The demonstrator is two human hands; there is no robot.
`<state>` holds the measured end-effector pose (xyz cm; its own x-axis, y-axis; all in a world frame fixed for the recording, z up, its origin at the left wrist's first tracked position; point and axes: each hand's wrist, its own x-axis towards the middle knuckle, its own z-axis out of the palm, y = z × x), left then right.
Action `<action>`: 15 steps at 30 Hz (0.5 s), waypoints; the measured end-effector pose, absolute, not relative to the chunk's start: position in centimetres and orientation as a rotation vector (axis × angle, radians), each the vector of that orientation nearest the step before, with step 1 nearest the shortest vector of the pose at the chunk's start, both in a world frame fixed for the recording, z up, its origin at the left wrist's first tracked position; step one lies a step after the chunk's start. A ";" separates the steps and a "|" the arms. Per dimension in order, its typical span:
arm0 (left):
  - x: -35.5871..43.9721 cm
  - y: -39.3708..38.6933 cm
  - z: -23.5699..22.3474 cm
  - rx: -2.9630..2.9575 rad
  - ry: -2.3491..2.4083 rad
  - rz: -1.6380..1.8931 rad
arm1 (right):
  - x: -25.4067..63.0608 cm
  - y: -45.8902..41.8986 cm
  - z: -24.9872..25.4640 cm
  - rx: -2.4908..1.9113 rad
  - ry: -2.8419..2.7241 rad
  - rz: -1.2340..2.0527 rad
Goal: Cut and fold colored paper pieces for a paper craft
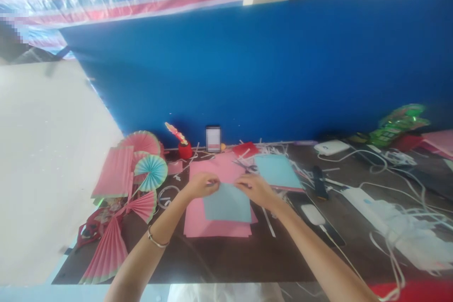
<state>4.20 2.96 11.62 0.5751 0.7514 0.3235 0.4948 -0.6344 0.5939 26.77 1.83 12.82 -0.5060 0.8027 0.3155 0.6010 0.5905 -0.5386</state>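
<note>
A light blue sheet of paper [227, 206] lies over pink paper sheets [198, 226] at the middle of the table. At its upper left corner, my left hand [202, 185] is closed, thumb and fingers pinching the far edge. My right hand [256, 189] pinches the same edge near the upper right corner. A pair of scissors [247, 167] lies just beyond my right hand. To the right rests a stack of light blue paper [278, 171]. White paper strips [269, 222] are scattered close by.
Folded paper fans [109, 250] and a round blue paper fan [151, 172] fill the table's left side. A roll of tape [170, 197] sits by my left forearm. On the right are a power strip [375, 217], cables and a white charger [313, 214]. A blue partition [247, 71] stands behind.
</note>
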 end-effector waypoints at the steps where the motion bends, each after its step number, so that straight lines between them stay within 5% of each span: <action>1: 4.0 2.9 11.6 2.361 1.000 0.797 | 26.9 1.8 12.8 -1.112 -2.278 0.496; 15: 0.3 2.5 11.0 2.336 1.026 0.779 | 28.5 1.1 13.7 -1.193 -2.166 0.642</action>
<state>0.29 2.48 10.95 0.5590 0.7699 0.3079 0.5034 -0.6102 0.6118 28.52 1.11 13.66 -0.4330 0.8647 0.2545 0.5862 0.4846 -0.6493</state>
